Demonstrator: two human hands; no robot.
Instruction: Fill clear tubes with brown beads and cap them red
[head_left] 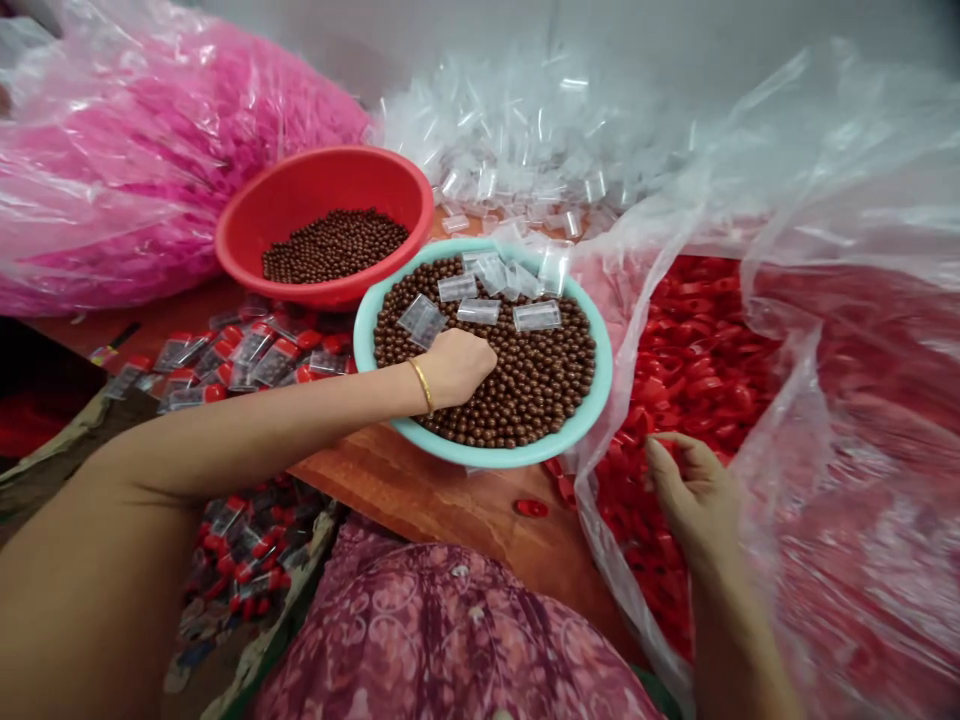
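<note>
My left hand [459, 366], a gold bangle at its wrist, is closed and pressed down among the brown beads [517, 400] in a light turquoise bowl [604, 380]. Its fingertips are hidden, so what they hold cannot be seen. Several clear plastic containers [478, 311] lie on the beads just beyond it. On the right, my right hand [694, 490] hovers at a transparent bag of red plastic caps [697, 370]. Its thumb and forefinger curl together; whether a cap sits between them I cannot make out. One loose red cap [532, 508] rests on the orange tabletop.
A red basin [247, 235] with more brown beads stands at the back left. Behind it bulges a bag of pink pieces [187, 130]. Clear containers [525, 150] are heaped at the back. Red-capped filled containers [255, 350] lie left, with more in a sack [247, 550] below.
</note>
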